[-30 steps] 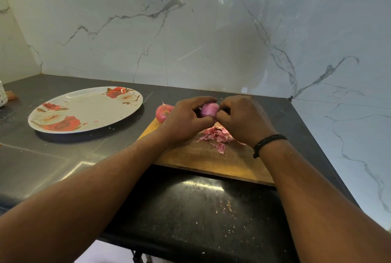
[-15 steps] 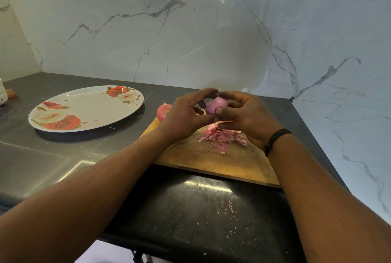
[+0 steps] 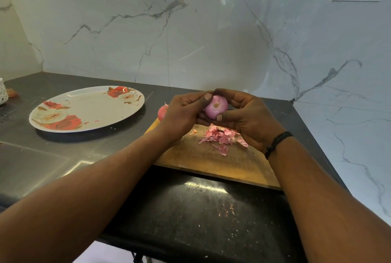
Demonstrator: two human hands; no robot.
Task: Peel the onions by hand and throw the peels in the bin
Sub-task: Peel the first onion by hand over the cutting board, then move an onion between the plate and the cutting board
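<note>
A small purple onion [image 3: 216,107], mostly peeled, is held above the wooden cutting board [image 3: 203,157] with its root end turned toward me. My left hand [image 3: 182,112] grips it from the left, thumb on its top edge. My right hand [image 3: 247,117] cups it from the right, thumb under it. A pile of pink peels [image 3: 222,137] lies on the board below the hands. A second onion [image 3: 162,112], still in red skin, sits at the board's far left corner, half hidden behind my left hand. No bin is in view.
A white plate [image 3: 88,112] with red roses lies on the dark counter [image 3: 63,157] to the left. A white object [image 3: 3,91] stands at the far left edge. Marble walls close the back and right. Peel crumbs [image 3: 227,210] dot the counter's near part.
Both hands lifted the onion slightly and turned it, so its root end now faces me. My right hand rolled palm-up beneath it. The peel pile is more exposed.
</note>
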